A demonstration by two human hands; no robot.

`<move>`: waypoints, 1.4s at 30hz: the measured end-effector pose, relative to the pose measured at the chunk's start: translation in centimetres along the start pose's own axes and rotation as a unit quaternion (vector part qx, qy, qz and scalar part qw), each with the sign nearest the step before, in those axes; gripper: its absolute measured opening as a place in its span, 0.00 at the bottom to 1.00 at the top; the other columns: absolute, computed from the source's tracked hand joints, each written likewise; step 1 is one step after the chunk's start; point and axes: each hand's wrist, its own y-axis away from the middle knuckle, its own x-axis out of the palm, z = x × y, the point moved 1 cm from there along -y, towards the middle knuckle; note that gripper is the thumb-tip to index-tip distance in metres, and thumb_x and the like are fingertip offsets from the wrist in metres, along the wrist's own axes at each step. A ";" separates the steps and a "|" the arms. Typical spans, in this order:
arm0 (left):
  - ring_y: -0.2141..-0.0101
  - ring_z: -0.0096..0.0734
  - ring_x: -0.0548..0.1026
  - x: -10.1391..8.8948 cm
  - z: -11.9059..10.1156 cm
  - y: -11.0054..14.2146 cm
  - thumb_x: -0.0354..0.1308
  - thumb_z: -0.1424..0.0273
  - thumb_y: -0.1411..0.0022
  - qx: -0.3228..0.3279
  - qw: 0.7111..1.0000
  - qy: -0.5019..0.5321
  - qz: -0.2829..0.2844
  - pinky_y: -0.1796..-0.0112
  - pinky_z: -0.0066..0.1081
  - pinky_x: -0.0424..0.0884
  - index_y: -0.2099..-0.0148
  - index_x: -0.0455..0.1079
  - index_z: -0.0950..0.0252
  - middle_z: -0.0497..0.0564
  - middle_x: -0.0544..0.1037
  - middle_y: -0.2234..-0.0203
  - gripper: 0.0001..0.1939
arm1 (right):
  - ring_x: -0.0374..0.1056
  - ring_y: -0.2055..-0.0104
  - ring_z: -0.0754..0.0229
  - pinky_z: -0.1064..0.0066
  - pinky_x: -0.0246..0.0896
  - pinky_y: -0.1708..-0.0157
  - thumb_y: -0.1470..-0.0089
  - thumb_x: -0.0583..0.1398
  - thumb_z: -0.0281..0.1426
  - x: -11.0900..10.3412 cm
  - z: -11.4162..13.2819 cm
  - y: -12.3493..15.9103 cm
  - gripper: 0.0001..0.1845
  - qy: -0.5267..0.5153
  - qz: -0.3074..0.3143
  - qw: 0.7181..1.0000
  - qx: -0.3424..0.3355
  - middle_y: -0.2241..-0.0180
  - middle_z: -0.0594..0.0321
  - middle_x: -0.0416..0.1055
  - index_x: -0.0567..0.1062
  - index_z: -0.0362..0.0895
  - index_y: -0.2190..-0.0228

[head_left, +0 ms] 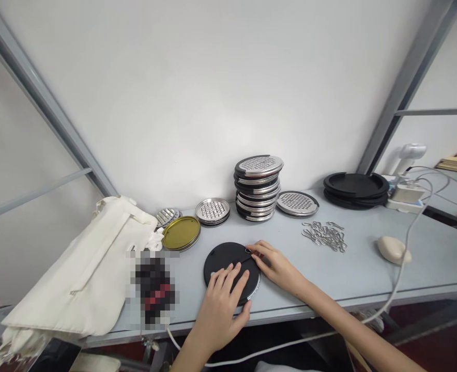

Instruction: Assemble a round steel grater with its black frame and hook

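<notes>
Left hand [218,310] lay flat, fingers spread, not gripping, on a black round disc [228,268]. Disc sat on the grey worktop [352,274], near its front edge, with a steel rim showing at lower right. Right hand [277,266] was closed in a pinch on a small wire clip [248,250] at the disc's upper edge, touching the disc.

Behind: a tall stack of round steel graters [257,188], with a single grater [297,203] just right of it and a short grater stack [212,212] to the left. Loose wire clips [324,236] lay in a heap right of the hands. Black plastic discs [355,190] were stacked further right. A gold round lid [181,233] sat beside a white cloth bag [77,268].
</notes>
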 end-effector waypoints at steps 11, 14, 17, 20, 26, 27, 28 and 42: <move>0.40 0.46 0.58 -0.1 0.0 -0.1 0.50 0.68 0.35 0.006 1.000 -0.005 0.006 0.44 0.47 0.60 0.33 0.53 0.63 0.55 0.58 0.37 0.29 | 0.68 0.60 0.57 0.64 0.65 0.56 0.37 0.50 0.28 0.1 -0.5 0.0 0.15 0.027 0.003 1.000 0.006 0.61 0.57 0.67 0.71 0.46 0.52; 0.40 0.46 0.58 -0.1 0.0 -0.1 0.50 0.69 0.35 0.005 1.000 -0.004 0.007 0.44 0.47 0.59 0.33 0.53 0.63 0.55 0.58 0.37 0.29 | 0.68 0.59 0.56 0.63 0.65 0.55 0.37 0.50 0.28 0.1 -0.5 0.0 0.15 0.038 0.004 0.999 0.002 0.61 0.56 0.67 0.71 0.46 0.52; 0.39 0.45 0.57 -0.1 0.0 0.0 0.50 0.69 0.35 0.006 1.000 -0.004 0.014 0.44 0.47 0.59 0.33 0.52 0.64 0.55 0.57 0.37 0.29 | 0.68 0.58 0.55 0.62 0.65 0.55 0.37 0.50 0.27 0.1 -0.3 0.0 0.15 0.052 0.003 0.999 0.002 0.61 0.56 0.68 0.71 0.47 0.52; 0.39 0.46 0.57 0.0 0.1 0.0 0.51 0.69 0.35 0.006 1.000 -0.007 0.013 0.44 0.47 0.59 0.33 0.52 0.64 0.55 0.57 0.37 0.29 | 0.68 0.57 0.55 0.63 0.65 0.56 0.37 0.50 0.27 0.0 -0.3 0.1 0.14 0.058 0.000 0.998 -0.001 0.60 0.56 0.69 0.70 0.47 0.52; 0.39 0.45 0.57 0.0 0.0 0.0 0.50 0.68 0.35 0.007 1.000 -0.011 0.007 0.43 0.46 0.58 0.33 0.52 0.63 0.54 0.57 0.37 0.29 | 0.69 0.58 0.56 0.63 0.66 0.57 0.37 0.50 0.28 0.1 -0.5 0.1 0.13 0.053 0.000 0.999 0.003 0.59 0.55 0.71 0.70 0.46 0.54; 0.39 0.45 0.57 0.0 0.1 0.0 0.50 0.68 0.35 0.008 1.000 -0.012 0.006 0.43 0.46 0.59 0.33 0.52 0.63 0.54 0.58 0.37 0.29 | 0.69 0.59 0.56 0.63 0.66 0.57 0.37 0.50 0.29 0.1 -0.6 0.1 0.12 0.052 0.001 0.999 0.007 0.59 0.55 0.71 0.69 0.45 0.54; 0.39 0.45 0.57 0.0 0.1 0.0 0.51 0.69 0.35 0.009 1.000 -0.015 0.005 0.43 0.46 0.59 0.33 0.52 0.63 0.54 0.58 0.37 0.29 | 0.69 0.60 0.56 0.63 0.66 0.57 0.37 0.51 0.29 0.1 -0.6 0.2 0.12 0.051 0.001 0.999 0.010 0.59 0.55 0.72 0.69 0.45 0.54; 0.41 0.45 0.60 -0.1 0.0 -0.1 0.52 0.70 0.37 0.014 0.999 -0.029 -0.014 0.45 0.45 0.62 0.34 0.54 0.63 0.55 0.60 0.38 0.29 | 0.67 0.59 0.53 0.58 0.65 0.57 0.38 0.52 0.27 0.1 -0.8 0.2 0.10 0.102 -0.028 0.994 -0.016 0.61 0.56 0.73 0.70 0.46 0.57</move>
